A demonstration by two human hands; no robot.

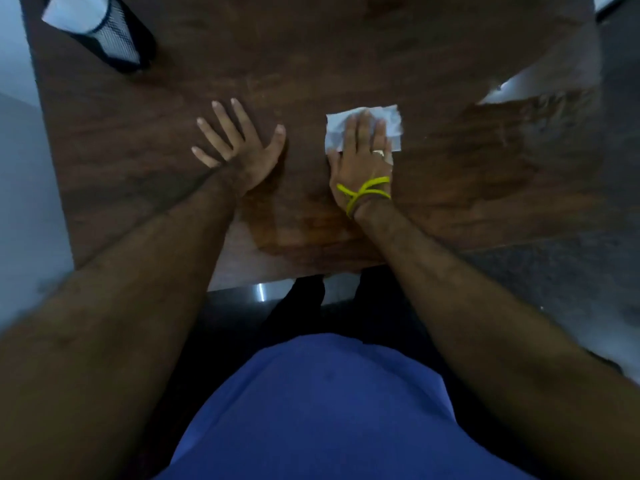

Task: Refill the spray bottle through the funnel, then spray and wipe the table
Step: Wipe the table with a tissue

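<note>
Both hands are seen flat on the dark wooden table, near the middle of the frame. The right hand is pressed palm-down onto a white tissue, just right of centre; the fingers are laid out straight over the sheet, nothing is clenched, and the tissue is simply pinned beneath the palm and fingers. The tissue's far edge and right side are left showing beyond the fingertips. A ring is worn on one finger, and yellow bands are crossed over the back of the hand at the wrist.

The left hand is placed just left of centre, fingers spread wide, palm down on the bare wood, gripping nothing. The two hands are kept apart, with a strip of tabletop between them.

A damp-looking sheen is visible on the wood below and between the hands, towards the table's near edge. In the upper left of the frame, a black mesh container with something white inside it is seen lying tilted on the table, well apart from both hands. A bright reflection is caught on the wood at the right of the frame. A blue shirt fills the bottom centre.
</note>
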